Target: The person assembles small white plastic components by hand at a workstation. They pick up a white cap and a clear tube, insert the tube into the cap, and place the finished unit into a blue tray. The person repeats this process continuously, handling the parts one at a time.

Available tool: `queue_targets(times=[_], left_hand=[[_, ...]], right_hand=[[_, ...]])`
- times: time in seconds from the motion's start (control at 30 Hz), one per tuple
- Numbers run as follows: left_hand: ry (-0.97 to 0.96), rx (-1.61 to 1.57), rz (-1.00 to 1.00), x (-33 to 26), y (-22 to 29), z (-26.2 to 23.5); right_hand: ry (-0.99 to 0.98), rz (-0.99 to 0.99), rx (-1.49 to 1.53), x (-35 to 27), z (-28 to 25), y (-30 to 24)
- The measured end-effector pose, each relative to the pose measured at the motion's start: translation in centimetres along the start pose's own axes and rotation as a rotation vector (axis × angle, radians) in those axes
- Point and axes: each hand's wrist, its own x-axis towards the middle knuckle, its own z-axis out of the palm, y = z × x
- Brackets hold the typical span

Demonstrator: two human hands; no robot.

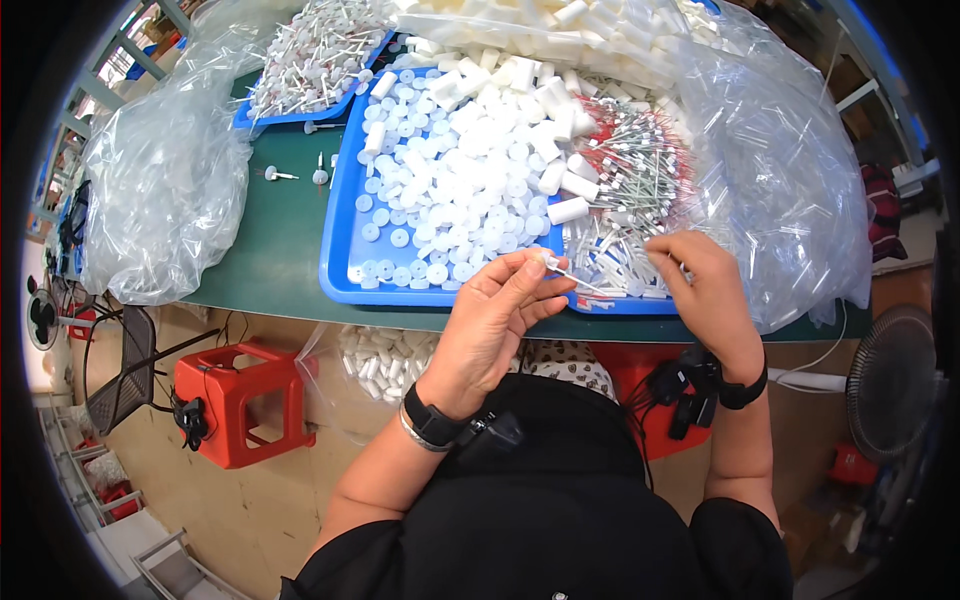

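Observation:
Between the thumb and fingertips of my left hand (497, 318) is a small white piece with a thin metal rod (575, 277) sticking out toward the right. My right hand (705, 287) is a little apart from it, over the right end of the tray contents. Its fingers are curled together, and anything in them is too small to make out. Under and between the hands lie small white plastic sleeves (625, 262). Farther back is a heap of thin metal pins with red and white parts (640, 150).
A blue tray (335, 240) holds translucent discs (400, 238) and white foam-like cylinders (568, 210). Finished-looking pin pieces (318, 60) fill another blue tray. Clear plastic bags (165, 190) flank the green table (270, 225). A red stool (245, 400) and a fan (890, 380) stand below.

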Motion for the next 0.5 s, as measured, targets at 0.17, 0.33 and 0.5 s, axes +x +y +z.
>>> queue_targets(times=[0.17, 0.33, 0.5], left_hand=[[0.001, 0.014, -0.017, 0.1, 0.0, 0.1], [-0.007, 0.028, -0.025, 0.1, -0.4, 0.2], [-0.017, -0.006, -0.02, 0.3, -0.6, 0.6]], right_hand=[[-0.096, -0.143, -0.134, -0.8, 1.1, 0.9], [-0.167, -0.239, -0.338, 0.2, 3.2, 0.5], [-0.177, -0.112, -0.329, 0.3, 3.7, 0.4]])
